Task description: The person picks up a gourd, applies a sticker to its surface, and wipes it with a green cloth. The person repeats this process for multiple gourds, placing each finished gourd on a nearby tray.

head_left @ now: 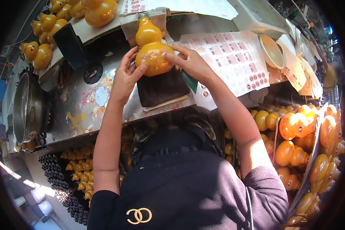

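Note:
A glossy amber-yellow gourd-shaped bottle (153,53) with a narrow neck is between my two hands, its upper part against a folded grey cloth (128,23). My left hand (127,73) grips the lower bulb from the left, thumb toward its front. From the right, my right hand (191,63) clasps the same bulb, with its thumb across the front. Just below the bottle lies a dark brown pad (161,90) on the bench. A dark green pointed piece (189,81) sticks out beneath my right hand; I cannot make out what it is.
Sticker sheets (234,57) cover the bench's right side, beside a round cream bowl (271,51) and a white bin (257,17). A phone (71,46) stands at the left, near a metal basin (27,107). More gourd bottles (99,11) stand far left; others (291,153) fill crates lower right.

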A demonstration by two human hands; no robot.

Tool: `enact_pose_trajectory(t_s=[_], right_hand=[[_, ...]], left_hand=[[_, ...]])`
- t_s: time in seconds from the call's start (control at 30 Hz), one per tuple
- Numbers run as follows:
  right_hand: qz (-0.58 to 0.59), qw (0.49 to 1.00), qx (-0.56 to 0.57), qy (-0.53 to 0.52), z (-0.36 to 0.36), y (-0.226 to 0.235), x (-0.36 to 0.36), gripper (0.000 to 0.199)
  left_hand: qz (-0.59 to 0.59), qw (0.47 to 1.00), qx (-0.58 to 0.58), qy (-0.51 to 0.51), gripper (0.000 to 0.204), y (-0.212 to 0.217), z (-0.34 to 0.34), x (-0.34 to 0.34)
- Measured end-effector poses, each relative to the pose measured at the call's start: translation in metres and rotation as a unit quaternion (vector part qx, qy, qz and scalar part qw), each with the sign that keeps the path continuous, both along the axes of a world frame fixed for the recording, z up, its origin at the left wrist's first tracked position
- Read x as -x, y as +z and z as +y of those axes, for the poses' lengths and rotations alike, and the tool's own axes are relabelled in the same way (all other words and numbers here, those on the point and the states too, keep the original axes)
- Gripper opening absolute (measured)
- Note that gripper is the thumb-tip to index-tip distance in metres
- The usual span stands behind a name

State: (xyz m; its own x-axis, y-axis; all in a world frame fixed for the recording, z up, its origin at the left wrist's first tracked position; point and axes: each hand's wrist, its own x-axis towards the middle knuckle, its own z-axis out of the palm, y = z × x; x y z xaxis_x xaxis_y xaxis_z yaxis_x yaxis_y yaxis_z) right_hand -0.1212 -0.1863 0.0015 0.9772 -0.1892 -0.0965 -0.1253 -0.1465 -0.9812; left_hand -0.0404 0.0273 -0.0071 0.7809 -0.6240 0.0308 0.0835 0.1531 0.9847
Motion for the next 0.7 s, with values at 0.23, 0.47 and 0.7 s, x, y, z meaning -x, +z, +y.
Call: enact_pose_trajectory(t_s=[0.23, 0.47, 0.7], right_hand=[[-0.008, 1.0, 0.015, -0.003, 0.0006, -0.0037, 0.0007, 0.068], [-0.015, 0.999, 0.039, -0.013, 0.0019, -0.0075, 0.0028, 0.067], [-0.02, 0.999, 0.036, -0.013, 0.0036, -0.0075, 0.0038, 0.067]], left_hand=[[0.001, 1.0, 0.0, -0.006, 0.071, -0.0025, 0.0007, -0.0014], [0.001, 1.0, -0.018, -0.014, 0.072, -0.0001, 0.0025, -0.0003], [0.02, 0.999, -0.002, -0.046, 0.076, 0.0003, 0.0074, -0.0052]])
